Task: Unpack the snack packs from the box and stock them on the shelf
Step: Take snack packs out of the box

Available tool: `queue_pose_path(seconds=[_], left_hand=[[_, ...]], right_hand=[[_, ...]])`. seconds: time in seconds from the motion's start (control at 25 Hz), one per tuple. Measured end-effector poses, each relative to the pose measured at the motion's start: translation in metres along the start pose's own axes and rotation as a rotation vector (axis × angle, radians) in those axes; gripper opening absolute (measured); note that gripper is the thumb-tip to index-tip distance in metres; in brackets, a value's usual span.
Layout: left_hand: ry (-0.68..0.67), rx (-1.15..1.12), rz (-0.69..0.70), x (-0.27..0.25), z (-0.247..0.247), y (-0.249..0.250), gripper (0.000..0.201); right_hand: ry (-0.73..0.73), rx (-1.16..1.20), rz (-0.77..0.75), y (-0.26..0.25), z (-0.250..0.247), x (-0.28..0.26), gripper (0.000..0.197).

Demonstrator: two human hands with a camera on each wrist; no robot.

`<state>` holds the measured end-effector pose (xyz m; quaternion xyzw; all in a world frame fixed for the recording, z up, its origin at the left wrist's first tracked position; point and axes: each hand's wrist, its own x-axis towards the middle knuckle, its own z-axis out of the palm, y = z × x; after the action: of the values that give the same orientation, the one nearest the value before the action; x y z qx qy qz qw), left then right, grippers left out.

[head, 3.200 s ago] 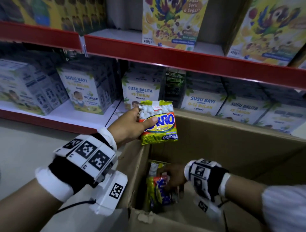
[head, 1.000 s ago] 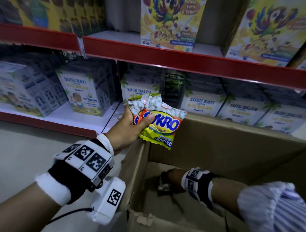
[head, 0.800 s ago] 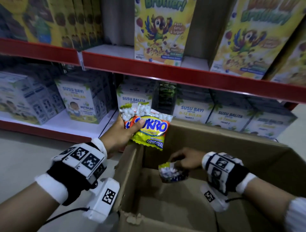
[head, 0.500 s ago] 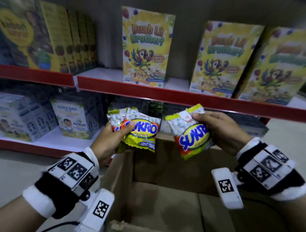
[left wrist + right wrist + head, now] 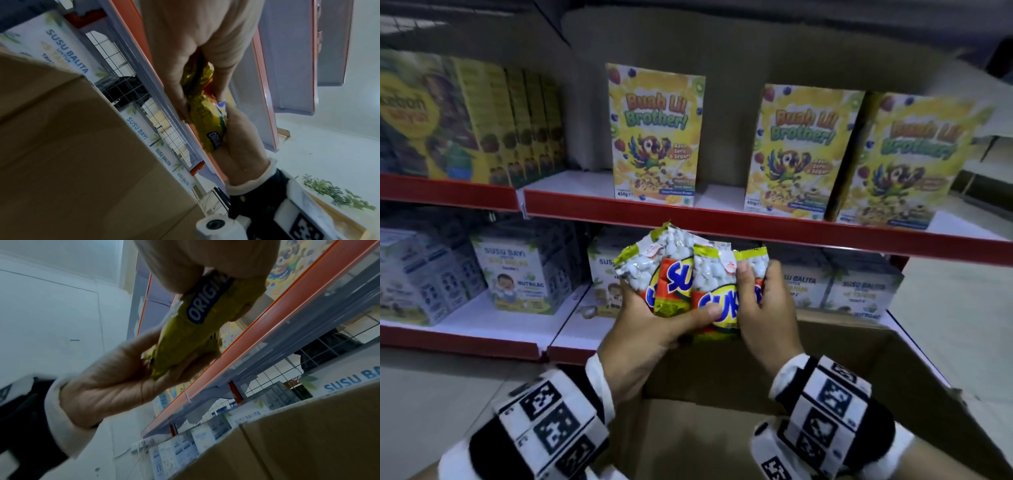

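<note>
Change: half a second ago each hand held its own share of packs apart from the other; now the hands have come together and the packs are bunched into one overlapping fan above the box, and the view has tipped up to take in more of the upper shelf.
Shelf: red-edged tiers; the upper tier carries yellow cereal boxes standing upright, with a bare white gap between the first and the next two.
Lower tier: pale milk-formula cartons stand in a row behind the hands.
Box: brown cardboard, open, on the floor right in front of the shelf, below the hands; what lies inside it I cannot tell from these views.
Snack packs: several green-and-red packs with clear windows of white pieces, held upright in a bundle, level with the lower tier's front and not yet on any shelf.
Left hand: fingers curl behind the bundle and the thumb presses across the front of the packs, gripping them from the left.
Right hand: fingers wrap over the right-hand packs from the front, clasping them against the left hand's share.
Wrist views: both show the crumpled green bottom edges of the packs squeezed between the two palms.
</note>
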<state>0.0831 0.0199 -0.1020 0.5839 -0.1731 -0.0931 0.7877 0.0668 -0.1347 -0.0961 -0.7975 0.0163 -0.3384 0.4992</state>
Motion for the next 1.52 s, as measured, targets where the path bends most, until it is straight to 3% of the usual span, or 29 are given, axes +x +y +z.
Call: queue_pose_path(seconds=[0.08, 0.2, 0.28, 0.32, 0.4, 0.52, 0.64, 0.68, 0.76, 0.84, 0.92, 1.04, 1.2, 1.28, 1.4, 1.52], left_hand=[[0.014, 0.072, -0.037, 0.003, -0.005, -0.004, 0.084], [-0.034, 0.152, -0.056, 0.005, -0.011, -0.006, 0.086], [-0.070, 0.175, -0.044, 0.004, -0.012, -0.007, 0.085], [-0.090, 0.184, -0.038, 0.004, -0.012, -0.007, 0.085], [-0.103, 0.196, -0.048, 0.004, -0.012, -0.009, 0.088], [-0.073, 0.162, -0.117, 0.003, -0.011, -0.013, 0.091], [-0.069, 0.097, -0.158, 0.005, -0.006, -0.011, 0.089], [-0.053, 0.076, -0.151, 0.007, -0.005, -0.008, 0.088], [-0.017, 0.030, -0.115, 0.012, -0.002, 0.002, 0.083], [-0.002, 0.004, -0.079, 0.016, 0.004, 0.013, 0.079], [-0.011, -0.005, -0.072, 0.019, 0.012, 0.025, 0.080], [-0.035, -0.046, -0.088, 0.025, 0.023, 0.042, 0.084], [0.013, 0.007, -0.035, 0.036, 0.030, 0.046, 0.076], [0.052, 0.064, -0.003, 0.032, 0.031, 0.039, 0.066], [0.083, 0.091, -0.038, 0.015, 0.024, 0.017, 0.051], [0.087, 0.049, -0.037, 0.009, 0.007, -0.001, 0.058]], right_hand=[[-0.054, 0.090, 0.007, -0.004, -0.007, 0.007, 0.012], [-0.388, 0.170, 0.111, -0.016, -0.032, 0.034, 0.044], [-0.601, 0.190, 0.198, -0.027, -0.046, 0.044, 0.041], [-0.639, 0.216, 0.208, -0.029, -0.049, 0.045, 0.037], [-0.592, 0.181, 0.135, -0.031, -0.050, 0.043, 0.030], [-0.397, 0.057, 0.009, -0.025, -0.042, 0.037, 0.021], [-0.235, -0.010, -0.072, -0.024, -0.041, 0.036, 0.032], [-0.239, -0.046, -0.054, -0.026, -0.044, 0.037, 0.047], [-0.411, -0.103, 0.143, -0.029, -0.052, 0.038, 0.084], [-0.595, 0.078, 0.353, -0.030, -0.058, 0.034, 0.095], [-0.552, 0.269, 0.419, -0.029, -0.060, 0.026, 0.087], [-0.400, 0.337, 0.425, -0.037, -0.067, 0.022, 0.080], [-0.325, 0.487, 0.418, -0.050, -0.072, 0.028, 0.038], [-0.268, 0.517, 0.434, -0.054, -0.063, 0.024, 0.026], [-0.209, 0.546, 0.511, -0.049, -0.050, 0.009, 0.028], [-0.217, 0.512, 0.553, -0.031, -0.035, -0.010, 0.030]])
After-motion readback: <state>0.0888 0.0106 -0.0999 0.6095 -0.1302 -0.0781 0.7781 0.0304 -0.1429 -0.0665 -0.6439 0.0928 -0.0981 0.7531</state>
